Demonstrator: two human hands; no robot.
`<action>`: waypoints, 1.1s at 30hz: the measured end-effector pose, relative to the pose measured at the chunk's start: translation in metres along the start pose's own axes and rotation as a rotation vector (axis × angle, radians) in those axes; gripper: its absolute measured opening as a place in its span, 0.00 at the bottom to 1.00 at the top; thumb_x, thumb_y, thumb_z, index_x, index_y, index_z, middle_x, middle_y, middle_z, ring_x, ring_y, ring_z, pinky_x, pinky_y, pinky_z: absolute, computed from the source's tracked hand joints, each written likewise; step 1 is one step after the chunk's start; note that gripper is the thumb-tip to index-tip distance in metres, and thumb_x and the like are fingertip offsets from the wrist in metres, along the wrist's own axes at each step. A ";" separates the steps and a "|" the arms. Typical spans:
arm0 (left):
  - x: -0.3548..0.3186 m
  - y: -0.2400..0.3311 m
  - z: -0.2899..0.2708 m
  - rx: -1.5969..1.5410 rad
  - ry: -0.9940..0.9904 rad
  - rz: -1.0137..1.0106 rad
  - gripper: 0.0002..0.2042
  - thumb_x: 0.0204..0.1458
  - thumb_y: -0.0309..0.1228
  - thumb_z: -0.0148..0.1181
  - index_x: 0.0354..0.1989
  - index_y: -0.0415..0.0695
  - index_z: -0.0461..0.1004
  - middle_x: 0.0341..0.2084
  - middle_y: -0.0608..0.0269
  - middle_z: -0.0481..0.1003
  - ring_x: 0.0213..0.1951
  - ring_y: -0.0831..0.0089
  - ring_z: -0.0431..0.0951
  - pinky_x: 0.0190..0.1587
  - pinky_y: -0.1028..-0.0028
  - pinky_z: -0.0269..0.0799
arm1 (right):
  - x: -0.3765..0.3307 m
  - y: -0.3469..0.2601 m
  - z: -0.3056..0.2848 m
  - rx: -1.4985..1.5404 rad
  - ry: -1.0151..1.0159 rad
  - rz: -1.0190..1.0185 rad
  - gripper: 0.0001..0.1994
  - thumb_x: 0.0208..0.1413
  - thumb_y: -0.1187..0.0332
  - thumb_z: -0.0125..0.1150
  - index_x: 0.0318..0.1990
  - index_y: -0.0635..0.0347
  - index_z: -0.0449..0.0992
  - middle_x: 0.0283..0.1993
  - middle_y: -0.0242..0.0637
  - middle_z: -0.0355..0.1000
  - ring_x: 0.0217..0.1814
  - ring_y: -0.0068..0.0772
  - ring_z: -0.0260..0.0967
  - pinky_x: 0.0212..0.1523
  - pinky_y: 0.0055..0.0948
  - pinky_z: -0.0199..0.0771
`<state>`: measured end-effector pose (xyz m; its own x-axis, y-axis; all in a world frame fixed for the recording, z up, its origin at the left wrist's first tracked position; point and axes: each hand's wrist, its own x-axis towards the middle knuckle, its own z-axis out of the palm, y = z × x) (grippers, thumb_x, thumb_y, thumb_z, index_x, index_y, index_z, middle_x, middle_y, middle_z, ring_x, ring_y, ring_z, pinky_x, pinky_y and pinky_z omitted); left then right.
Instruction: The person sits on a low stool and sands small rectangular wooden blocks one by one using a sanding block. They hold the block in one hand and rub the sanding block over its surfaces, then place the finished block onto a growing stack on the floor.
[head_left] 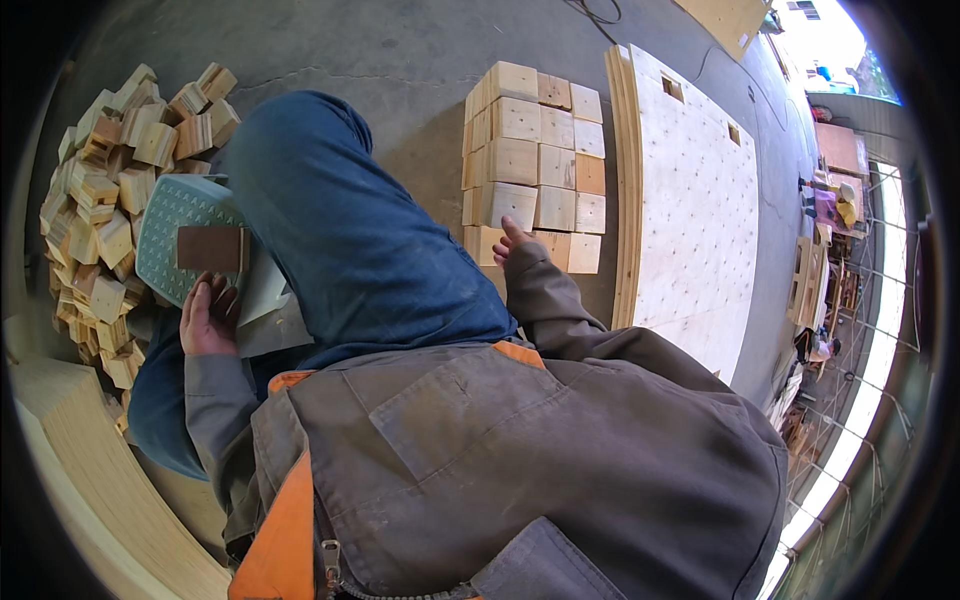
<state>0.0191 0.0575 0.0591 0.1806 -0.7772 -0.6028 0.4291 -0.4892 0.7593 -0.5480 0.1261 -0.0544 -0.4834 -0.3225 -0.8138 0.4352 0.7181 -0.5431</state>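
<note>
On a teal plastic stool [160,232] to my left lies a brown rectangular block [210,248]. My left hand [211,312] is just below the block's near edge, palm up with fingers loosely bent and apart, holding nothing visible. Whether its fingertips touch the block, I cannot tell. My right hand [518,242] is beside the near end of a neat stack of wooden blocks [540,165]. Its fingers are spread, some hidden by the hand itself, and nothing shows in its grip. The fingertips overlap the stack in view; contact is unclear.
A loose heap of wooden blocks [110,215] rises beyond the stool on the left. Right of the neat stack lie large plywood sheets [700,200] with cut-outs. Stacked pale boards [100,470] stand at the lower left. A person [846,207] is far off at the right.
</note>
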 end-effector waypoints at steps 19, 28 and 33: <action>-0.004 -0.002 0.012 0.214 0.044 0.055 0.20 0.67 0.38 0.62 0.65 0.47 0.76 0.52 0.61 0.81 0.47 0.69 0.81 0.51 0.68 0.78 | 0.006 -0.038 0.025 -1.272 0.500 -0.929 0.43 0.39 0.41 0.82 0.59 0.59 0.73 0.55 0.47 0.75 0.60 0.50 0.74 0.59 0.47 0.76; -0.002 -0.001 0.024 0.263 0.042 0.036 0.20 0.66 0.37 0.62 0.65 0.46 0.75 0.52 0.61 0.81 0.47 0.70 0.81 0.50 0.69 0.77 | -0.001 -0.050 0.025 -1.324 0.499 -0.912 0.37 0.40 0.46 0.82 0.55 0.58 0.75 0.51 0.47 0.76 0.57 0.51 0.75 0.57 0.49 0.76; -0.001 -0.001 0.024 0.277 0.038 0.048 0.21 0.66 0.37 0.62 0.65 0.45 0.75 0.52 0.60 0.81 0.47 0.69 0.81 0.51 0.69 0.78 | 0.003 -0.054 0.015 -1.212 0.357 -0.823 0.41 0.43 0.45 0.81 0.60 0.60 0.73 0.59 0.50 0.73 0.64 0.52 0.71 0.64 0.50 0.72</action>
<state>-0.0031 0.0495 0.0648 0.2305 -0.7888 -0.5698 0.1624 -0.5462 0.8218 -0.5609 0.0771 -0.0306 -0.5051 -0.8426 -0.1871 -0.8282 0.5341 -0.1696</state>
